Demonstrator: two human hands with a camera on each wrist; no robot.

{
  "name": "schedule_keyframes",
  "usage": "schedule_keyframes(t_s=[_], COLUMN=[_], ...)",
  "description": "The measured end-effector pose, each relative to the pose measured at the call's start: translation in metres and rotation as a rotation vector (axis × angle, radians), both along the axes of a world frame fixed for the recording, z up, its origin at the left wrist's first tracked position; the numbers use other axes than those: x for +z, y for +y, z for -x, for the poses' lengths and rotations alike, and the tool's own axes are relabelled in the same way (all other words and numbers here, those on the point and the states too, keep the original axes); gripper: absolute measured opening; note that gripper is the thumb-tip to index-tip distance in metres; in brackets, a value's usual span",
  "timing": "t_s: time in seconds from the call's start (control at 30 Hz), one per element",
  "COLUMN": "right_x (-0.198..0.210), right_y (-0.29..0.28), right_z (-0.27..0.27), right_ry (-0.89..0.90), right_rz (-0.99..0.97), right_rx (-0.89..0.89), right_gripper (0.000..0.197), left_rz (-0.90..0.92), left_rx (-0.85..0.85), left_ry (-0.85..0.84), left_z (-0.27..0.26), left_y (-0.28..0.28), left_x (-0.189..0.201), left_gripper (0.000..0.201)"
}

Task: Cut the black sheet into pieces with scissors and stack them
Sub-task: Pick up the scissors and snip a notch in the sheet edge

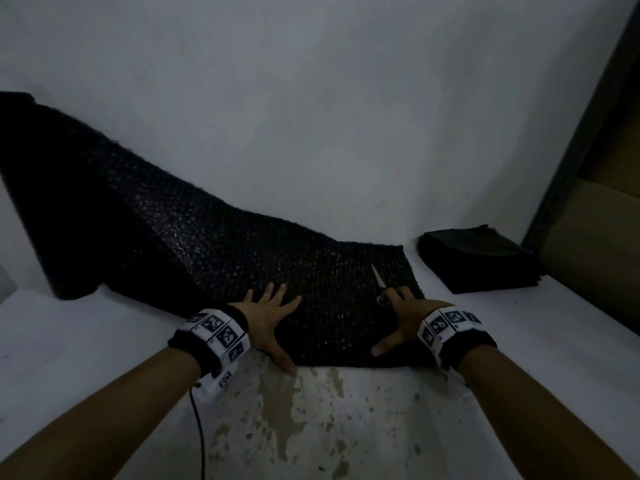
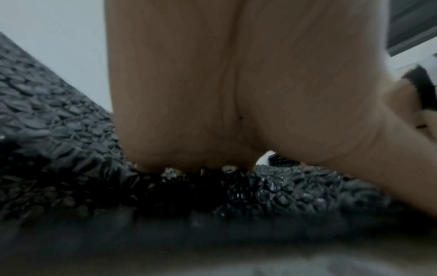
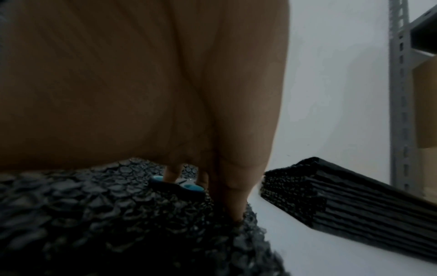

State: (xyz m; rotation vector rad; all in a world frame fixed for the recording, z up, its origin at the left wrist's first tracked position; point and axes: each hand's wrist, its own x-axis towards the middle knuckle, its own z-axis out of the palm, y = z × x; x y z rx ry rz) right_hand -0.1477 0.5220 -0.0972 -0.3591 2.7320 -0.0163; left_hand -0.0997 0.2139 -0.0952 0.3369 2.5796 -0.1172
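A black bubbled sheet (image 1: 242, 251) (image 2: 59, 149) (image 3: 94, 214) runs from a roll (image 1: 41, 202) at the left across the white table (image 1: 104, 358). My left hand (image 1: 270, 317) (image 2: 236, 93) presses flat on the sheet's near left part, fingers spread. My right hand (image 1: 405, 317) (image 3: 141, 84) lies flat by the sheet's right edge with its thumb splayed. Small scissors (image 1: 379, 280) (image 3: 187, 184) with blue handles lie on the sheet at the right hand's fingers, blades pointing away. Whether a finger passes through a handle loop I cannot tell. A stack of cut black pieces (image 1: 481, 261) (image 3: 354, 201) sits on the table at the back right.
A grey wall rises right behind the table. A metal shelf frame (image 1: 581, 150) (image 3: 399, 93) with cardboard (image 1: 606, 237) stands at the right. The near table surface (image 1: 311, 410) is stained. A thin black cable (image 1: 199, 427) hangs from my left wristband.
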Motion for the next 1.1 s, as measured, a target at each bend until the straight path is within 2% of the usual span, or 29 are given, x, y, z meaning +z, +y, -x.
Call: schedule_keyframes(t_s=[0.1, 0.2, 0.3, 0.4, 0.47, 0.67, 0.9, 1.0, 1.1], right_x=[0.001, -0.002, -0.005, -0.009, -0.012, -0.010, -0.012, -0.015, -0.015], right_y=[-0.002, 0.000, 0.004, 0.005, 0.005, 0.005, -0.003, -0.005, -0.009], right_z=[0.007, 0.016, 0.022, 0.024, 0.026, 0.032, 0.034, 0.032, 0.033], right_ry=[-0.011, 0.008, 0.088, 0.155, 0.195, 0.220, 0.363, 0.447, 0.420], right_rz=[0.067, 0.143, 0.165, 0.160, 0.158, 0.177, 0.104, 0.048, -0.024], right_rx=[-0.052, -0.100, -0.034, 0.002, -0.016, -0.049, -0.099, -0.136, -0.133], right_gripper=[0.106, 0.071, 0.036, 0.022, 0.015, 0.023, 0.015, 0.029, 0.027], left_rz=[-0.074, -0.167, -0.164, -0.244, -0.296, -0.227, -0.212, -0.208, -0.205], left_rx=[0.067, 0.120, 0.041, -0.087, -0.113, -0.071, -0.086, -0.089, -0.096], left_ry=[-0.034, -0.049, 0.014, 0.044, 0.034, 0.011, 0.020, 0.033, 0.037], left_z=[0.003, 0.008, 0.011, 0.014, 0.017, 0.026, 0.025, 0.022, 0.019], left_y=[0.005, 0.009, 0.017, 0.034, 0.045, 0.058, 0.060, 0.059, 0.061], left_x=[-0.002, 0.005, 0.013, 0.019, 0.018, 0.012, 0.014, 0.013, 0.013], left_gripper=[0.121, 0.110, 0.091, 0.076, 0.067, 0.072, 0.076, 0.076, 0.074])
